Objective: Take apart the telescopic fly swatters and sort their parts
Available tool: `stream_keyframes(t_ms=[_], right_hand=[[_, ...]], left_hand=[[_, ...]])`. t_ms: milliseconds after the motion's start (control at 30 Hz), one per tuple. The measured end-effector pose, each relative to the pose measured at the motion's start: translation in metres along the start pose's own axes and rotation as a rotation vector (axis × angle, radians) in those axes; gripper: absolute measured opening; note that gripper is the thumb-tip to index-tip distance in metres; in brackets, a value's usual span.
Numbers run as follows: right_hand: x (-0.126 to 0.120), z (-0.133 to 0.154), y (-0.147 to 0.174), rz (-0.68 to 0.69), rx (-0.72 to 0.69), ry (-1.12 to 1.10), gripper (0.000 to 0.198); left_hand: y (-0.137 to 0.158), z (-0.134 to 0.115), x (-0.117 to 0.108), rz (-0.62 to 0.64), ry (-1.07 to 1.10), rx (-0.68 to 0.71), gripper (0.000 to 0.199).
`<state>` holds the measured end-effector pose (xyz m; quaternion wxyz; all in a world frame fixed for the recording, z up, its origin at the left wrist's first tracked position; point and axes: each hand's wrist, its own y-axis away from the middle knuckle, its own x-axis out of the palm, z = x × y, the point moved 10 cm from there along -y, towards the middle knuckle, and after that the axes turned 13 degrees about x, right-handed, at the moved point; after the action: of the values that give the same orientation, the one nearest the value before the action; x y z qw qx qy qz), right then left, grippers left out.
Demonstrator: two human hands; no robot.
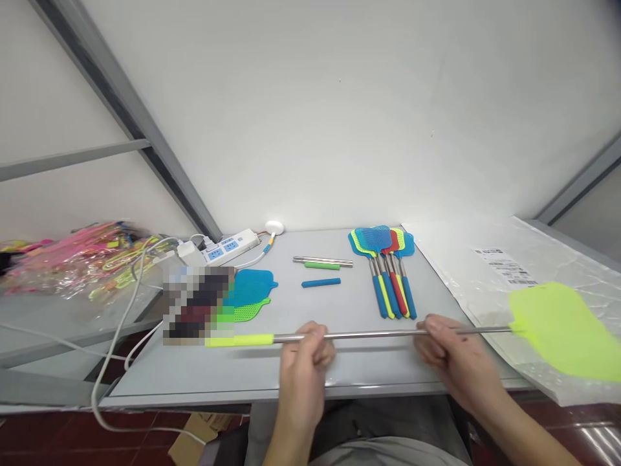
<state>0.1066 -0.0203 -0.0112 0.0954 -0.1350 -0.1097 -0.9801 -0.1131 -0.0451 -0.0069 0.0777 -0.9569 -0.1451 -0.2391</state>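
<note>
A yellow fly swatter (373, 334) with an extended metal rod lies level across both hands, above the front of the table. My left hand (306, 353) is closed round the rod just right of its yellow grip. Farther right, my right hand (449, 349) grips the thinner part of the rod, and the yellow paddle points right over the white packaging. Beyond the hands sit a blue grip (321, 283), a green grip (322, 266) and metal rods (323, 261). Loose blue (252, 288) and green (248, 312) swatter heads lie to the left.
Several assembled fly swatters (388, 272) are stacked at the back right. White plastic packaging (478, 278) covers the table's right side. A power strip (233, 246) with white cables stands back left, near bagged colourful items (92, 259). Blurred pixels hide something at left.
</note>
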Motion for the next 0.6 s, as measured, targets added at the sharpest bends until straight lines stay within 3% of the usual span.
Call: stream_keyframes(t_ms=[100,233,467,600], right_hand=[[-0.015,0.017,0.009,-0.09,-0.019,-0.085,0.045],[-0.025,0.032,0.022,-0.152,-0.043,-0.137,0.043],[-0.069,0.051,0.038,-0.336,-0.045,-0.159,0.045],[-0.08,0.064,0.036,-0.353,-0.045,-0.132,0.046]], left_hand=[[-0.003,-0.031,-0.015,-0.019,-0.021,0.103,0.048],[0.0,-0.057,-0.015,-0.013,-0.009,0.184,0.047],[-0.009,-0.082,-0.04,-0.066,0.019,0.248,0.044],[-0.016,-0.083,-0.045,-0.111,0.032,0.256,0.044]])
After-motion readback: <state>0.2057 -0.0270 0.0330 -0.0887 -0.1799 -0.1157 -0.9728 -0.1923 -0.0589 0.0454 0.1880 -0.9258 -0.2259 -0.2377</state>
